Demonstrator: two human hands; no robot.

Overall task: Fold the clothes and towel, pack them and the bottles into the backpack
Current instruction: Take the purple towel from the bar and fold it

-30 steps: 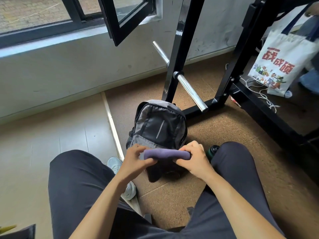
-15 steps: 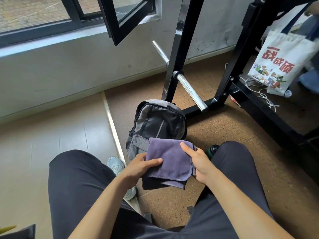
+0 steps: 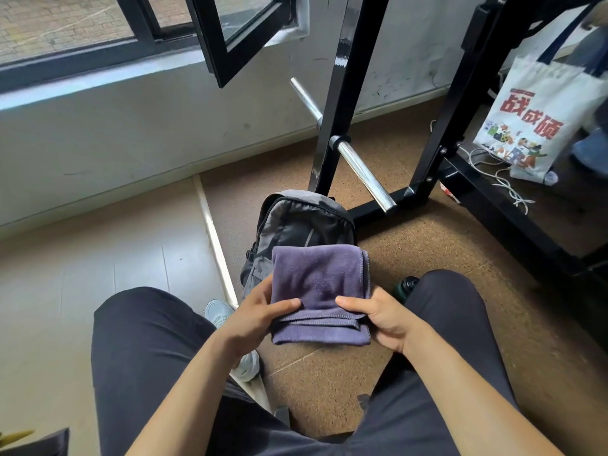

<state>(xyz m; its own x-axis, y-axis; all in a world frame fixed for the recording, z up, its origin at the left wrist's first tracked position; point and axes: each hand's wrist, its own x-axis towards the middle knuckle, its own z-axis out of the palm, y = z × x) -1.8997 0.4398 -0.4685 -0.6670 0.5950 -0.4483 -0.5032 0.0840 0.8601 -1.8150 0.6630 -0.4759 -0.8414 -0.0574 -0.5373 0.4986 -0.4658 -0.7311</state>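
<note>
Screening backpack (image 3: 297,222): towel (image 3: 319,281); bottle (image 3: 407,287) alongside

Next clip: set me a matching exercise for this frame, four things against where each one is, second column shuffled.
1 towel
2 backpack
3 bottle
4 tote bag

A far right of view
B held by left hand and right hand
C on the floor at the black rack's foot
D mostly hidden behind the right leg

Pairs: 1-B, 2-C, 3-D, 4-A
</note>
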